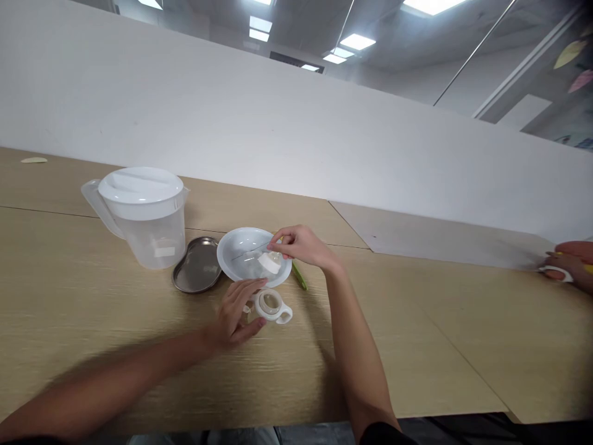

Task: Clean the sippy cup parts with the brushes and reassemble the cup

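My right hand (301,244) is over a white bowl (225,262), thumb and fingertips pinched on a bottle nipple (269,262) with a white collar. The nipple hangs tilted at the bowl's right side, partly hidden by my fingers. In front of the bowl stands a small baby bottle (269,301), uncapped, with white side handles. My left hand (236,312) grips it from the left, fingers at the far side and thumb at the near side. The bottle's lower body is hard to see from above. Inside the bowl lies something clear, its shape unclear.
Left of the bowl sits a metal kidney dish (197,266), close to its rim. Behind that stands a lidded clear pitcher (148,228). A thin green item (300,276) sticks out beside the bowl. At the far right another person's hand (581,281) is near a white ring-shaped thing (558,272).
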A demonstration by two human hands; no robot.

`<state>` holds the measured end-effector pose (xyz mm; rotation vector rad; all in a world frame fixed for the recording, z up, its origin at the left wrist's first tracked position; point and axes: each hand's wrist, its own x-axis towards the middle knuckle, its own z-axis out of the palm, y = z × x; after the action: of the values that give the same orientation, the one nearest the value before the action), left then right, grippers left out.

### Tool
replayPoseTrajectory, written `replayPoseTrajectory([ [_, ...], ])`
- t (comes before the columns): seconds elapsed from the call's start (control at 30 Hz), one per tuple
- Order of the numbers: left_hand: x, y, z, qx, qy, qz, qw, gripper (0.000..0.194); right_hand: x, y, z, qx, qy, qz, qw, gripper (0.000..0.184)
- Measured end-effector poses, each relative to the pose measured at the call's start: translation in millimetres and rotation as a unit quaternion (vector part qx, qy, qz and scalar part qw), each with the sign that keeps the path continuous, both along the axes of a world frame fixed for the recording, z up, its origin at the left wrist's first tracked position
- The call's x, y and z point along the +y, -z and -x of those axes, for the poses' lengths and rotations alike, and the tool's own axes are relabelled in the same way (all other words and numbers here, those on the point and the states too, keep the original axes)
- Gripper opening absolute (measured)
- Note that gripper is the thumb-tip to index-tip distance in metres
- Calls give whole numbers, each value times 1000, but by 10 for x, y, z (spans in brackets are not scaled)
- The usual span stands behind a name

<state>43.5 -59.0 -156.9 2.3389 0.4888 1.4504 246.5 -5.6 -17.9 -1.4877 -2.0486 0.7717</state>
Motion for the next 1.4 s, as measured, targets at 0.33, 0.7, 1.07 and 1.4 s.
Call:
replayPoseTrajectory([
  [0.33, 57, 174, -26, -128, -134, 129, 974, 49, -226, -35, 340, -26, -70, -28, 997, 25],
  [0.7, 49, 129, -27, -125, -88, 142, 978, 50, -406, -95, 473, -141, -107, -32, 984, 17],
  [1.07, 250, -130, 86, -115, -114, -8, 987, 52, -373, -76, 614, -33, -64, -95, 993, 9],
  [1.4, 374, -689, 212, -54, -139, -77, 986, 42, -87, 63, 520, 378, -34, 84, 921, 20],
])
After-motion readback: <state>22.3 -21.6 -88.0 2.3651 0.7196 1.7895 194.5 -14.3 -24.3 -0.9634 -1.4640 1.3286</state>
